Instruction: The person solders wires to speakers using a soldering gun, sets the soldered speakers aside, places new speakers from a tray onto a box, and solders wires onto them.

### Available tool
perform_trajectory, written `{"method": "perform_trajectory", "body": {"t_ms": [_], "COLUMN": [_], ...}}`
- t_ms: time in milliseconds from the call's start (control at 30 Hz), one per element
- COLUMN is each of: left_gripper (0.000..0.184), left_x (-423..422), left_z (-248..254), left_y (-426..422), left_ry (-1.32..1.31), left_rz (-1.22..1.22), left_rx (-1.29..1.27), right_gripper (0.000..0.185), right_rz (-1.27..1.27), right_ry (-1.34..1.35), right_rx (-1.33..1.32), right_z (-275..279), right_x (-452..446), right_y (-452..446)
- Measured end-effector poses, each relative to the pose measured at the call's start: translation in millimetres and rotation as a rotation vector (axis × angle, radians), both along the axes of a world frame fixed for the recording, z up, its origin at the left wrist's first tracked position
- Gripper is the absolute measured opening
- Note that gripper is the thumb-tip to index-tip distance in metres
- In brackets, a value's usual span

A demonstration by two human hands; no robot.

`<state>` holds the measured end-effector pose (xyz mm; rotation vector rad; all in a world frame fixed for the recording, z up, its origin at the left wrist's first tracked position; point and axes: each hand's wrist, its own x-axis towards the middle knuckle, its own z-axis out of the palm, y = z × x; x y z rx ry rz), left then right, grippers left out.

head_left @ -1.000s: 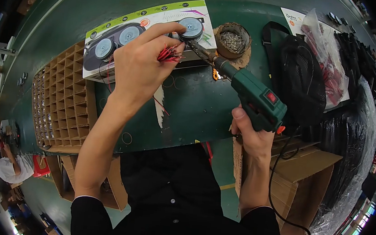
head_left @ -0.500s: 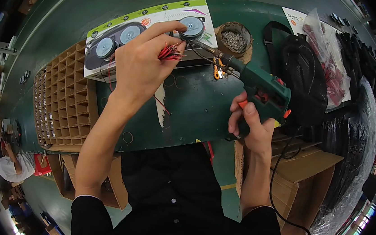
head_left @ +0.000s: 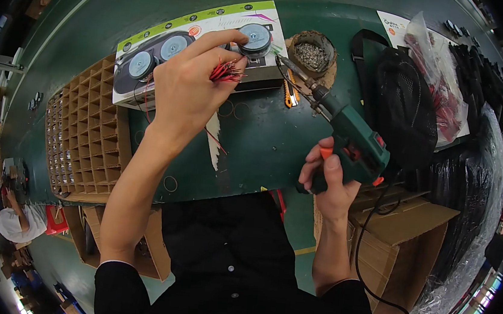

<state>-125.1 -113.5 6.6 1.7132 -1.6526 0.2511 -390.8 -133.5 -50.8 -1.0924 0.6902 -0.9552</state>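
Note:
My left hand (head_left: 187,84) pinches a bundle of red and black wires (head_left: 227,72), its index finger reaching to the edge of a round speaker driver (head_left: 255,37). That driver rests on a printed white-and-green box (head_left: 219,16). Further left on the box are two more round drivers, one (head_left: 174,46) partly behind my hand, the other (head_left: 141,65) near the box's end. My right hand (head_left: 334,189) is wrapped round the grip of a green soldering gun (head_left: 359,140) with an orange trigger. Its tip points up-left, apart from the driver and close to a tin of metal bits (head_left: 311,55).
An orange utility knife (head_left: 291,93) lies below the tin. Left stands a cardboard divider grid (head_left: 93,136); right, a black bag (head_left: 405,102) and bagged red wires (head_left: 446,112). The gun's cord (head_left: 358,252) hangs past an open carton (head_left: 404,238). Another person (head_left: 12,222) sits far left.
The soldering gun has moved right and slightly down, so its tip has left the driver's edge. My left hand stays nearly still with the wires.

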Motion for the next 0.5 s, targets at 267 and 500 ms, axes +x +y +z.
{"method": "perform_trajectory", "body": {"t_ms": [267,500], "left_gripper": [0.008,0.008], "left_x": [-2,-2], "left_z": [1,0], "left_y": [0,-1], "left_ry": [0.015,0.009], "left_rz": [0.012,0.008], "left_rx": [0.009,0.000], "right_gripper": [0.030,0.026], "right_rz": [-0.045,-0.027], "right_ry": [-0.014,-0.021], "right_rx": [0.094,0.109], "right_z": [0,1], "right_x": [11,10], "right_y": [-8,-15]}}
